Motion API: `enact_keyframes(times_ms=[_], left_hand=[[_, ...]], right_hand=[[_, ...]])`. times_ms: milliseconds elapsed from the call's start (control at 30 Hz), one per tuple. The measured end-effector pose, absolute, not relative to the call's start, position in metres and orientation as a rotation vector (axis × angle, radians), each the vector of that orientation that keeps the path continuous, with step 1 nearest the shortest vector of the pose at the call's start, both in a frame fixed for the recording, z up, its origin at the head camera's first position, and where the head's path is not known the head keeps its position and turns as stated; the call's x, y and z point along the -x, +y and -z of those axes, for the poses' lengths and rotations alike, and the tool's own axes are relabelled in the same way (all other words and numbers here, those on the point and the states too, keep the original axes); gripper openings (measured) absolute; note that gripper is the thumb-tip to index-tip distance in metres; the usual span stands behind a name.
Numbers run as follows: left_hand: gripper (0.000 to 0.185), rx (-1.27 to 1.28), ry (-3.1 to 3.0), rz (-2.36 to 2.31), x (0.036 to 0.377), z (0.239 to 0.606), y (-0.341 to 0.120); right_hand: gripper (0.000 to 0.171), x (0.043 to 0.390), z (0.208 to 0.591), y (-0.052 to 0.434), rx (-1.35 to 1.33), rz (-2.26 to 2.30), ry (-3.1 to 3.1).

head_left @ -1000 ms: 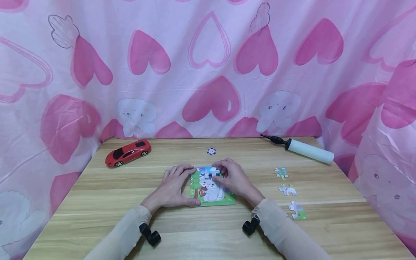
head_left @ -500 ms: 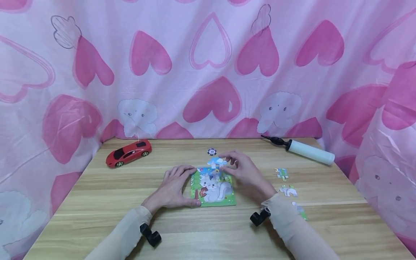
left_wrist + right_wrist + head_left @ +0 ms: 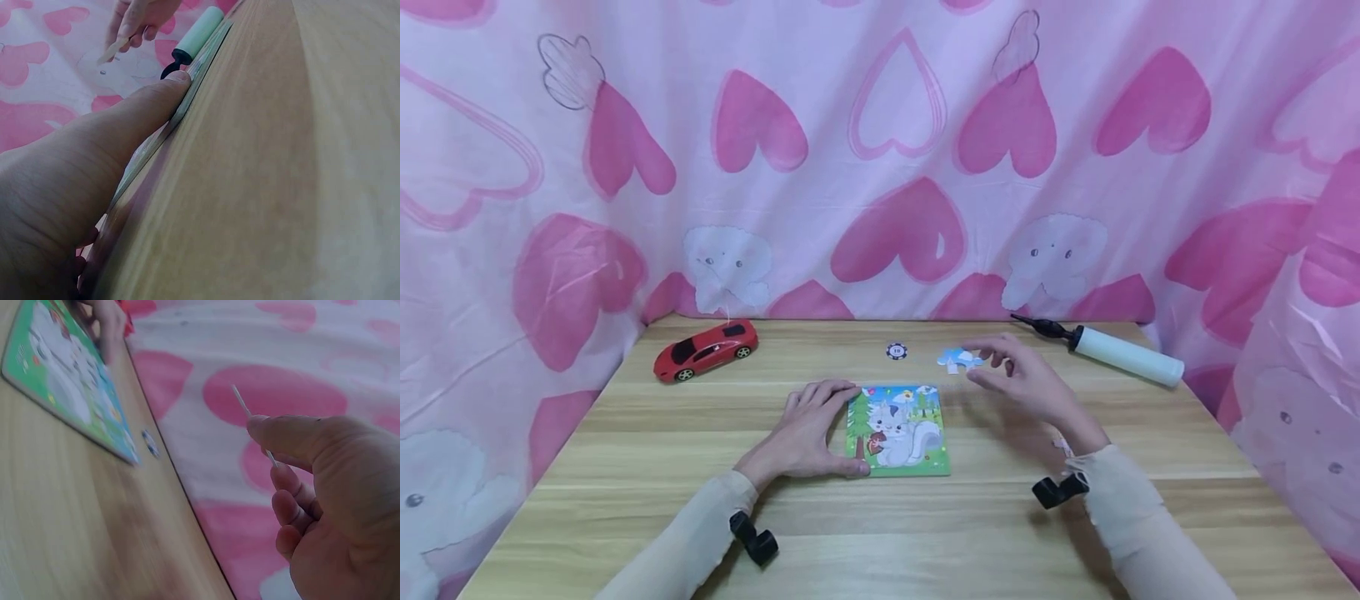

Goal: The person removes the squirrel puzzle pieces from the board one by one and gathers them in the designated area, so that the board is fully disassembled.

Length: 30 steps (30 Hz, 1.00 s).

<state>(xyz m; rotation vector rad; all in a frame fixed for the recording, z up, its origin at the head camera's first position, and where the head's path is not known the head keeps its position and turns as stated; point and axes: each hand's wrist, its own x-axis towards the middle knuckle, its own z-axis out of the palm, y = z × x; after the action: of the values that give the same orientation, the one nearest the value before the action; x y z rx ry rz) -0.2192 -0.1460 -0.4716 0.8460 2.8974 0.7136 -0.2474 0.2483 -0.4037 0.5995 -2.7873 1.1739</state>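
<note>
A square squirrel jigsaw puzzle [image 3: 901,429] in a green-edged board lies flat at the table's middle. My left hand [image 3: 805,433] rests along its left side, the straight thumb on the lower left corner and the fingers at the upper left. That thumb lies over the board edge in the left wrist view too. My right hand [image 3: 1030,379] is raised to the right, behind the board, and pinches a blue and white puzzle piece [image 3: 953,360] between thumb and index finger. Seen from the right wrist, the piece [image 3: 240,399] is edge-on and the other fingers are curled loosely below.
A loose puzzle piece [image 3: 1062,447] shows beside the right forearm, which hides others. A poker chip [image 3: 897,352] lies behind the board. A red toy car [image 3: 706,350] stands back left; a hand pump [image 3: 1120,353] lies back right, before the pink curtain [image 3: 820,200].
My right hand has lifted the blue and white piece off the board and carried it back and to the right. The left hand has stayed on the board.
</note>
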Motion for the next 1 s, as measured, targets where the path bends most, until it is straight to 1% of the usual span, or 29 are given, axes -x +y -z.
enact_keyframes(times_ms=[333, 500, 700, 900, 1000], left_hand=[[0.127, -0.843, 2.890, -0.722, 0.220, 0.474, -0.146], [0.126, -0.843, 2.892, -0.728, 0.219, 0.474, -0.146], [0.127, -0.842, 2.890, -0.721, 0.219, 0.473, -0.146], [0.127, -0.836, 2.891, -0.715, 0.220, 0.473, -0.146], [0.127, -0.831, 2.894, -0.711, 0.220, 0.473, -0.146]], right_hand=[[0.040, 0.239, 0.404, 0.298, -0.614, -1.074, -2.732], [0.042, 0.233, 0.405, 0.314, -0.577, -1.034, -2.751], [0.044, 0.227, 0.415, 0.328, -0.562, -1.051, -2.798], [0.047, 0.226, 0.430, 0.333, -0.408, -1.257, -2.893], [0.046, 0.229, 0.437, 0.331, -0.415, -1.204, -2.909]])
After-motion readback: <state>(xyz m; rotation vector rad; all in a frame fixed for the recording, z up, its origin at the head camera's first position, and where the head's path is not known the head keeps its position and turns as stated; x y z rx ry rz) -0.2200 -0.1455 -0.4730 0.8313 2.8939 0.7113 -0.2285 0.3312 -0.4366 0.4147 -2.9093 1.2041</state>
